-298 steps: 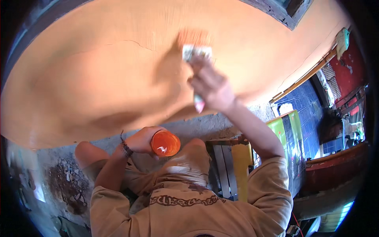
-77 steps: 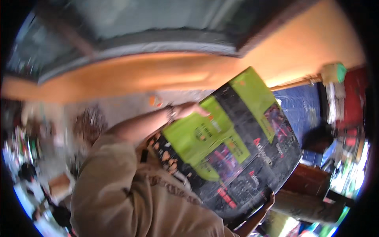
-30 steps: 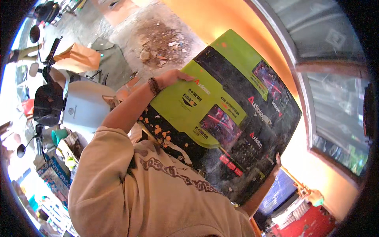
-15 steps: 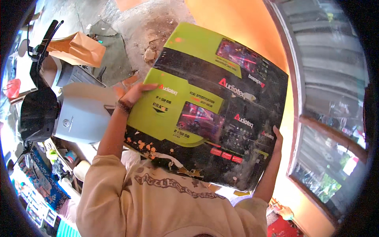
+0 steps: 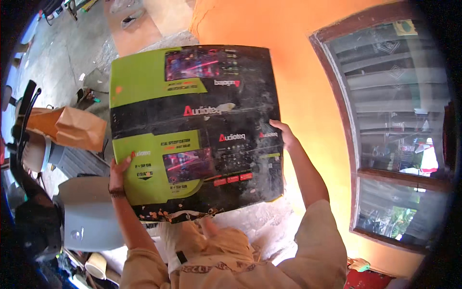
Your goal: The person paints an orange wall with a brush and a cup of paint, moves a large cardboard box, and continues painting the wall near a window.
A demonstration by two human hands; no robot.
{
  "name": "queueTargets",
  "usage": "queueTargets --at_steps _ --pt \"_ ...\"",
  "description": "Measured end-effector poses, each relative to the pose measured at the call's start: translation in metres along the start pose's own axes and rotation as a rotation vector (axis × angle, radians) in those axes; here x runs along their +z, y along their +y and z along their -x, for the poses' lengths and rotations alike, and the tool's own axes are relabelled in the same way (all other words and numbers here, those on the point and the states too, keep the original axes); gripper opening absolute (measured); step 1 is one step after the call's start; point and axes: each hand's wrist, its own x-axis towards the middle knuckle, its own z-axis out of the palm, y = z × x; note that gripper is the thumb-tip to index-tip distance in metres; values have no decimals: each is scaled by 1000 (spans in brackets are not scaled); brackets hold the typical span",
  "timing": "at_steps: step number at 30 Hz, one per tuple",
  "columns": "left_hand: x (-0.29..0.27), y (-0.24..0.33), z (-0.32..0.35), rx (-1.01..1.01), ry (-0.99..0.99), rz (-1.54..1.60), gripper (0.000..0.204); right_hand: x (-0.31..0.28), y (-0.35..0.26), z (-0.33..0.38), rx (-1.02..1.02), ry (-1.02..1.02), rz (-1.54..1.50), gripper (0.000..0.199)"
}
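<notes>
A large black and lime-green cardboard box (image 5: 240, 166) with printed pictures is held up in front of me between both hands. Scuffs and torn patches mark its surface, mostly along the lower edge. My left hand (image 5: 118, 174) grips the left side low down, its thumb on the front face and a dark bracelet at the wrist. At the right edge, about halfway up, my right hand (image 5: 284, 135) holds the box, with its thumb near the front face. The other fingers of both hands are hidden by the box.
A grey and black scooter (image 5: 91, 212) stands close on the left, with a brown paper bag (image 5: 79, 127) by its handlebar. An orange wall (image 5: 308, 96) with a brown-framed window (image 5: 394, 111) rises on the right. A worn concrete floor (image 5: 57, 62) stretches ahead.
The box has turned nearly level from its tilt and shifted left in view, still in both hands. My view has swung right, showing more of the wall and window.
</notes>
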Motion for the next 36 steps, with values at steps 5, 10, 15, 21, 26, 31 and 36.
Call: queueTargets --at_steps 5,10,15,21,26,31,36 --pt "-5 -46 50 163 -39 3 30 7 -6 11 60 98 137 48" --pt "-22 -126 64 152 149 105 35 -1 -8 -11 -48 58 347 39" --pt "-54 -210 53 57 46 206 35 -21 11 -18 -111 143 461 44" --pt "-96 -229 188 341 -61 -340 51 -8 75 89 -68 105 397 60" --pt "-70 -167 297 8 87 137 50 25 171 150 -831 776 1011 61" --pt "34 -137 380 348 454 -876 58 56 293 301 -995 656 630 41" --pt "152 -213 500 349 -376 -582 58 92 385 455 -401 529 477 56"
